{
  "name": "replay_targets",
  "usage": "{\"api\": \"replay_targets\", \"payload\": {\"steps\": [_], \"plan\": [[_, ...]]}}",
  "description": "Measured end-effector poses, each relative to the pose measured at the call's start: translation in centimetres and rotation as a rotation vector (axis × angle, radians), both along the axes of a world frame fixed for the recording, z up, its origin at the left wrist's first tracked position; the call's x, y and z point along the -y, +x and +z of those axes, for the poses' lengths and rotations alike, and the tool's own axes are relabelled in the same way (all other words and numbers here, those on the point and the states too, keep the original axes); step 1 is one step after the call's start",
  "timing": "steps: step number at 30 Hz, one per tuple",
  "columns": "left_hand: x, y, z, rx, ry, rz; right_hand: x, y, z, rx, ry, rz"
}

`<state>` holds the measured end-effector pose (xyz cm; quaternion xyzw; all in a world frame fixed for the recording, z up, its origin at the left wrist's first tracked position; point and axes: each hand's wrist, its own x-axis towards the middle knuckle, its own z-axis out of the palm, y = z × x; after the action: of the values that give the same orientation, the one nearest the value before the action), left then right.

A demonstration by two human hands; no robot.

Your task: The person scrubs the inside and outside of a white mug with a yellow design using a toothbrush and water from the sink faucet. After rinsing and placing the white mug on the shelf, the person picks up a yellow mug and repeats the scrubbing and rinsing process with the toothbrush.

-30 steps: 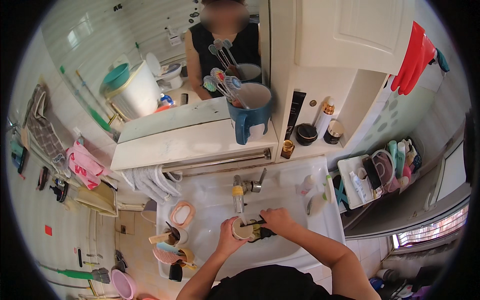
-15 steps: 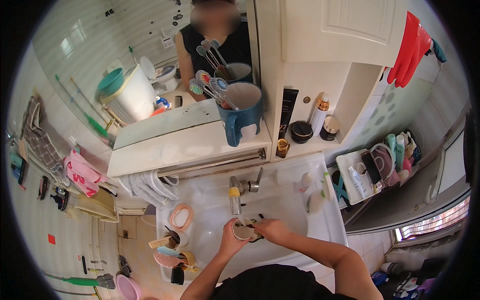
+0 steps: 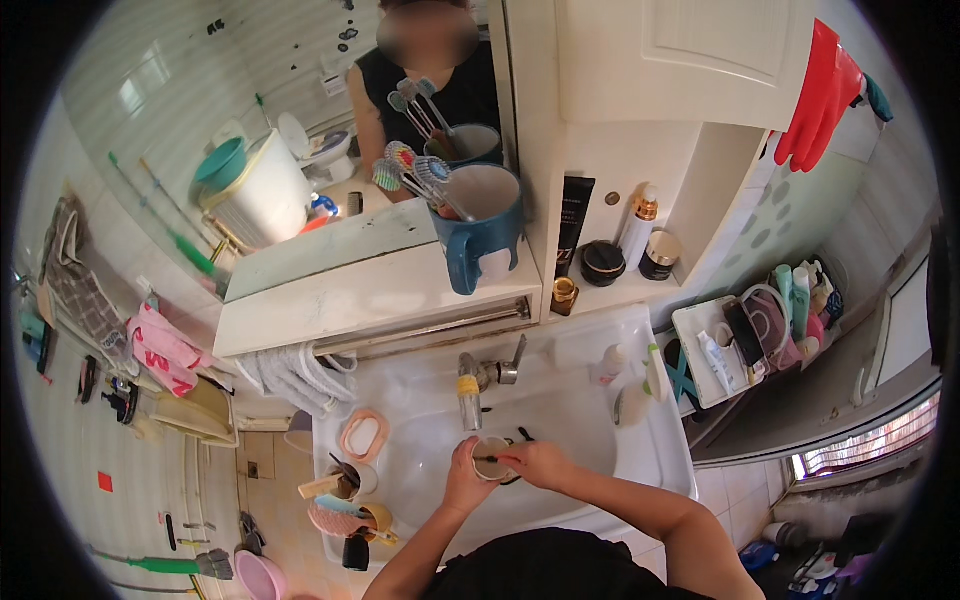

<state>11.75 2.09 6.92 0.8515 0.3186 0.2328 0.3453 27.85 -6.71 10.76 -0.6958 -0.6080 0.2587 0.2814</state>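
Note:
Over the white sink basin (image 3: 420,410), my left hand (image 3: 466,486) is wrapped round a small pale cup (image 3: 480,471), its open mouth facing up. My right hand (image 3: 538,464) is closed on the reddish handle of a small brush (image 3: 491,459), whose dark end is inside the cup's mouth. Just above the cup is the tap (image 3: 469,395), with a yellow band and a clear tip. A dark object (image 3: 525,434) lies in the basin behind my right hand, partly hidden, so its kind is unclear.
Left on the sink are a pink soap dish (image 3: 364,435) and cups of brushes and combs (image 3: 352,480). A blue mug of toothbrushes (image 3: 485,225) stands on the ledge above. At right are a bottle (image 3: 608,366) and a white tray (image 3: 705,355) of toiletries.
The brush's dark end has moved left, further over the cup's mouth, and more of its handle shows. My right hand has shifted slightly; the left still holds the cup.

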Motion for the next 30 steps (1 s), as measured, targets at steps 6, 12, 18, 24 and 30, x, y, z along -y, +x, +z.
{"api": "replay_targets", "payload": {"steps": [6,12,18,24,30], "plan": [[-0.5,-0.1,1.3,0.010,0.100,-0.017,0.2,-0.5,2.8,0.088,-0.109,0.048],[-1.0,0.3,2.2,-0.016,0.188,-0.001,0.0,0.2,-2.0,0.058,-0.018,-0.075],[-2.0,-0.6,1.9,-0.111,0.251,0.046,1.7,0.9,-1.2,-0.061,-0.044,-0.073],[-2.4,-1.0,2.5,-0.188,0.327,-0.027,2.9,1.0,1.2,-0.023,-0.076,-0.018],[-2.0,-0.7,2.9,-0.140,0.160,-0.093,2.9,2.9,-0.4,0.143,0.113,0.020]]}}
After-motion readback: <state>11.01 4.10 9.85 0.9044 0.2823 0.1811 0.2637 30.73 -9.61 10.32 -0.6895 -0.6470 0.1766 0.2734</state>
